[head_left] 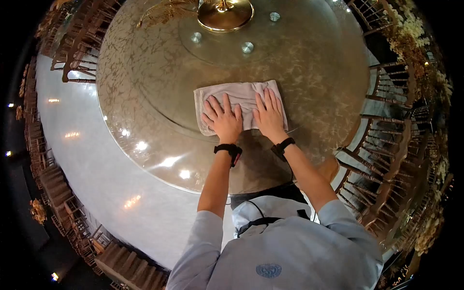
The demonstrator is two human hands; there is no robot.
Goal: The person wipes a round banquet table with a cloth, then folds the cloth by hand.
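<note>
A folded pinkish-grey cloth point(244, 92) lies flat on a round table point(314, 72) with a glossy, patterned top. My left hand point(224, 118) presses on the cloth's left part, palm down with fingers spread. On its right part rests my right hand point(269, 113), also palm down, the fingers stretched out and fairly close together. Both hands touch the cloth from above without gripping it. Dark bands circle both wrists.
Toward the far side of the table stands a gold round base point(225, 17), with small clear discs point(247, 47) near it. Dried golden stems point(169, 12) reach in beside it. Wooden chairs point(382, 164) line the right, more chairs point(79, 48) the upper left. Pale floor point(96, 159) shows at left.
</note>
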